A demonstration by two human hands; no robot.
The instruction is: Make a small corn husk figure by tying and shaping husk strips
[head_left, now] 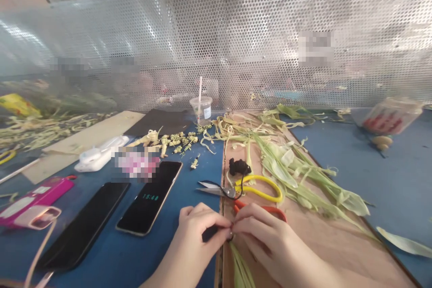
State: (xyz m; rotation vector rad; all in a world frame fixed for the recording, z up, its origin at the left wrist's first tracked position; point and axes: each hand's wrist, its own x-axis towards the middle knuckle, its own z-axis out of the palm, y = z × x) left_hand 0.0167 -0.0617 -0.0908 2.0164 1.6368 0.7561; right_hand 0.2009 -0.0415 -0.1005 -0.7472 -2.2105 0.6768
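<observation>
My left hand (204,229) and my right hand (268,236) meet at the fingertips, low in the middle of the head view. Both are closed in a pinch on the top of a bundle of green corn husk strips (242,267), which trails down toward me. Something small and dark, perhaps thread, shows at the pinch; the fingers hide most of it. Just beyond lie yellow-handled scissors (261,185), blades pointing left, with a black cord over them leading to a black tangle of thread (239,166). Red-orange handles (275,211) show partly behind my right hand.
Loose corn husks (290,166) spread over the brown board (330,252). To the left are a phone (151,200), a black device (87,225), a magenta box (37,200) and small braided husk pieces (178,141). A plastic cup (202,109) stands before the perforated metal screen (216,45).
</observation>
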